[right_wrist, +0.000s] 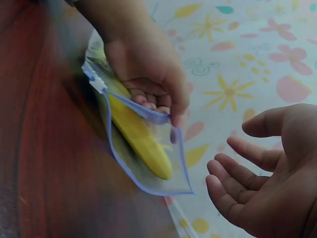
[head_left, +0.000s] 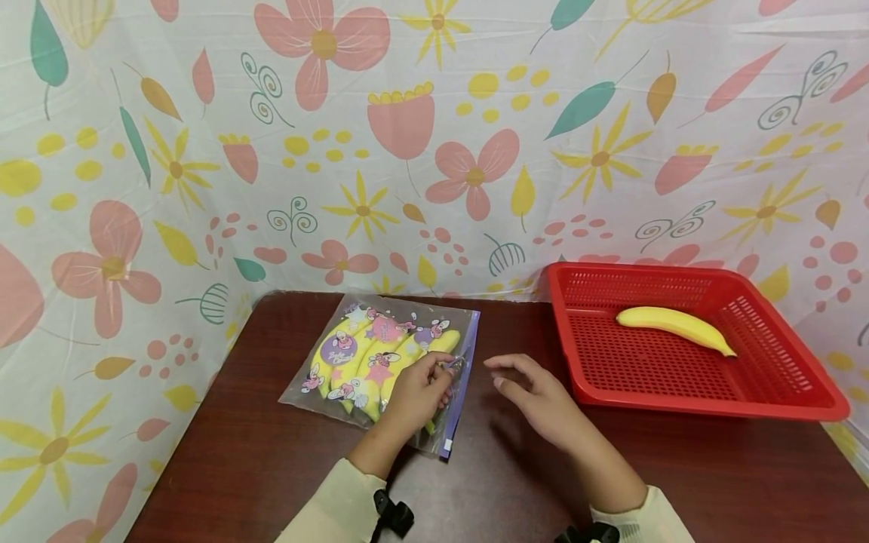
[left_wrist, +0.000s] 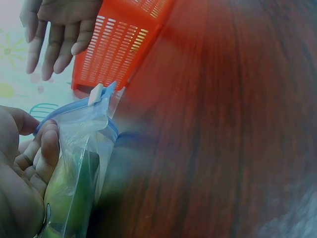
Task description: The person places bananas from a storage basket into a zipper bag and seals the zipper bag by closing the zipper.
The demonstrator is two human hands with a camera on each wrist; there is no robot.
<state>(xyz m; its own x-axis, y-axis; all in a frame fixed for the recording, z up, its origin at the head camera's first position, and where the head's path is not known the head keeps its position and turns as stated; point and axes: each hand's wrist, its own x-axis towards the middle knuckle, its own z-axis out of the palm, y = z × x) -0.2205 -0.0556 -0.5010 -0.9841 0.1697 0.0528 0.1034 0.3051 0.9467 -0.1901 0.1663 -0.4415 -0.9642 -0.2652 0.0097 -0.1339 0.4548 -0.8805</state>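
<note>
The left hand (head_left: pixel 416 392) curls its fingers (right_wrist: pixel 148 96) over the blue-zippered edge of a clear plastic zip bag printed with pink cartoon stickers (head_left: pixel 353 354), gripping it by its mouth; the bag lies on the dark brown wooden table (head_left: pixel 271 452) with yellow bananas (head_left: pixel 360 362) inside. The right hand (head_left: pixel 543 403) hovers just beside the bag with its fingers (right_wrist: pixel 237 178) loosely spread and gently bent, holding nothing. Further right sits a red perforated plastic basket (head_left: pixel 781 377) containing a single yellow banana (head_left: pixel 675 326), against a flower-patterned cloth backdrop (head_left: pixel 475 151).
</note>
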